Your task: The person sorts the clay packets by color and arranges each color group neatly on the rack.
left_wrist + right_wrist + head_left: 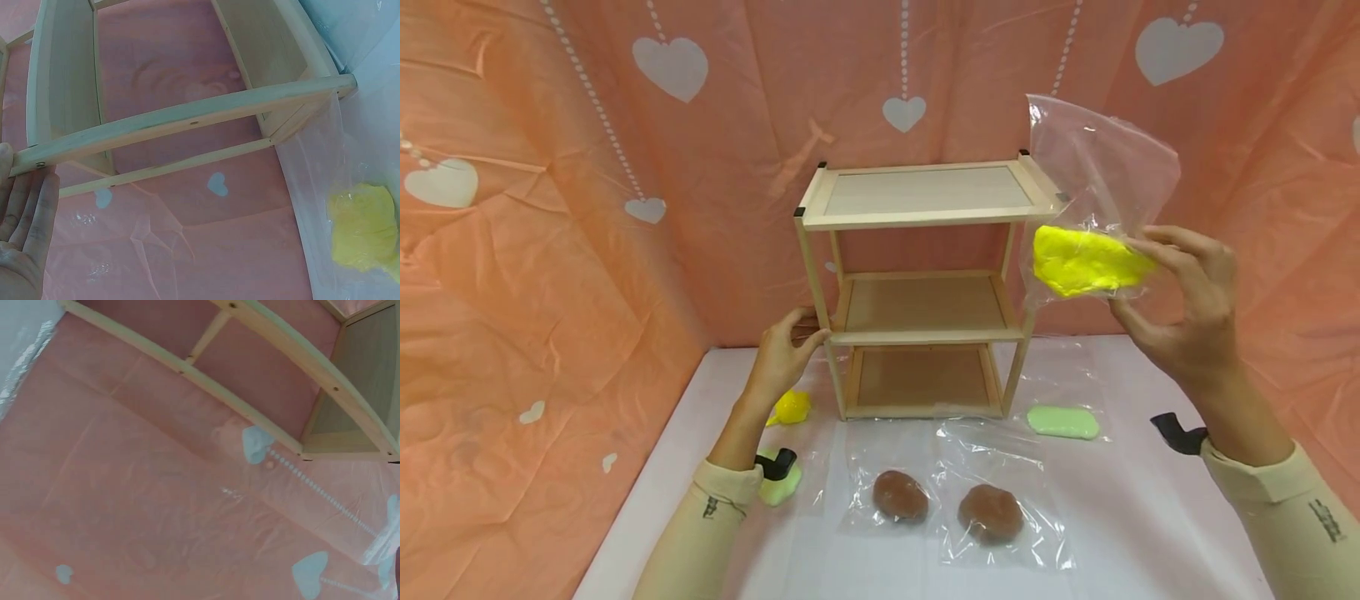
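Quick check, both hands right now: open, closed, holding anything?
Left hand: closed, gripping the wooden shelf at its side.
Right hand: closed, pinching a clear bag with a yellow lump inside.

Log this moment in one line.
left hand: grips shelf; right hand: holds bagged yellow lump aloft; bagged brown lumps: in front of shelf

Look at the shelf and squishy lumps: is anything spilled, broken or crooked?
Nothing stands out. The wooden shelf stands upright, with no break showing. The brown lumps lie inside clear bags on the table, with no spill showing. The yellow lump sits in a held-up bag.
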The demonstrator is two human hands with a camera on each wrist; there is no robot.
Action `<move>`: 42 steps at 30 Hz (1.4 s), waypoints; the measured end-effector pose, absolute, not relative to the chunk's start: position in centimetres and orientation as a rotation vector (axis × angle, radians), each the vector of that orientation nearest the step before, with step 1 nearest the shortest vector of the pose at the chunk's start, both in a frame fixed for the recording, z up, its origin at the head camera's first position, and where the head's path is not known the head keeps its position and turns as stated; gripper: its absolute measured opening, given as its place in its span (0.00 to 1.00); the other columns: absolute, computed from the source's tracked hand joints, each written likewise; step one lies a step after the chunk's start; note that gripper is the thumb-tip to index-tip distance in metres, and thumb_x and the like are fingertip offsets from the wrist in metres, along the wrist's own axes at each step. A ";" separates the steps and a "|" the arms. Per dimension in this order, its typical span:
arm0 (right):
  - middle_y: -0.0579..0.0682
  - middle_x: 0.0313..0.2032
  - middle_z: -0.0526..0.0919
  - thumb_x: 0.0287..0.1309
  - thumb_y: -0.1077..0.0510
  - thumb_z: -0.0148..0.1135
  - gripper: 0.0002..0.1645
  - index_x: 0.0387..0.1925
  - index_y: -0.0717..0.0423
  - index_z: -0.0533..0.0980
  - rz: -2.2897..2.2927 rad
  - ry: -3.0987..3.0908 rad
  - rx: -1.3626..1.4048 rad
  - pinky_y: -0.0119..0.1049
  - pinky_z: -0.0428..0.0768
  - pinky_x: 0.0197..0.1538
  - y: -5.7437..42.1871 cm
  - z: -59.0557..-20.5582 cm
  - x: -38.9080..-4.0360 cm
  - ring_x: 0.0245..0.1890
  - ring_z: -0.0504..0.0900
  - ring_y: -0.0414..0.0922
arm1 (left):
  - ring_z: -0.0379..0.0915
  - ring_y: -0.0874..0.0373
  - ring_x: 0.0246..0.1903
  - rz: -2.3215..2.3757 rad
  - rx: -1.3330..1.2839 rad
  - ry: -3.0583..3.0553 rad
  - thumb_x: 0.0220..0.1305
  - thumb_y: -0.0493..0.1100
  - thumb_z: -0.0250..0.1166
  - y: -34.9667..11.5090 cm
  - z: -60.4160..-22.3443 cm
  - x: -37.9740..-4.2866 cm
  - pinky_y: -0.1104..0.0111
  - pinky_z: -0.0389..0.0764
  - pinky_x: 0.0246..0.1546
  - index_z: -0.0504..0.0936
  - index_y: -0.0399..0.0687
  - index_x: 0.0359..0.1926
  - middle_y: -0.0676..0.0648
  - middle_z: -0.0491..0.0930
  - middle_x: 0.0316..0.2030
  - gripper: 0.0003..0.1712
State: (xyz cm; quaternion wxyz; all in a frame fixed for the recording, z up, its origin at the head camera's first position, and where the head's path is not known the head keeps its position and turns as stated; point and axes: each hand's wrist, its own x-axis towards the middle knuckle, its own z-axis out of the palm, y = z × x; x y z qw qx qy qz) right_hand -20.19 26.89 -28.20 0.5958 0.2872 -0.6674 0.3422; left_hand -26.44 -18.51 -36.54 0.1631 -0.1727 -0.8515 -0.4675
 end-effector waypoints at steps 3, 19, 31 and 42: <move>0.74 0.51 0.83 0.58 0.46 0.72 0.32 0.48 0.74 0.82 0.807 -1.569 0.693 0.39 0.66 0.65 26.1 -27.3 -20.5 0.56 0.76 0.68 | 0.85 0.37 0.54 -1.336 -0.492 -2.427 0.74 0.37 0.71 -18.5 -36.5 -26.4 0.45 0.83 0.60 0.81 0.33 0.63 0.34 0.87 0.54 0.21; 0.74 0.55 0.81 0.51 0.60 0.73 0.27 0.52 0.74 0.82 0.822 -1.650 0.790 0.41 0.66 0.67 23.7 -23.1 -23.0 0.60 0.73 0.71 | 0.86 0.38 0.53 -1.344 -0.508 -2.419 0.74 0.36 0.70 -18.5 -36.6 -26.4 0.48 0.85 0.58 0.81 0.33 0.63 0.35 0.87 0.54 0.20; 0.71 0.57 0.81 0.54 0.61 0.74 0.28 0.55 0.72 0.82 0.812 -1.711 0.811 0.41 0.67 0.68 23.0 -21.2 -26.0 0.63 0.74 0.64 | 0.86 0.38 0.53 -1.353 -0.507 -2.411 0.74 0.36 0.70 -18.4 -36.6 -26.4 0.48 0.85 0.58 0.82 0.35 0.62 0.36 0.87 0.54 0.19; 0.67 0.60 0.80 0.57 0.63 0.78 0.30 0.60 0.67 0.81 0.764 -1.818 0.861 0.36 0.66 0.64 23.2 -20.7 -28.4 0.64 0.73 0.54 | 0.86 0.39 0.53 -1.367 -0.501 -2.414 0.75 0.38 0.69 -18.4 -36.7 -26.4 0.48 0.85 0.58 0.81 0.35 0.63 0.36 0.87 0.55 0.20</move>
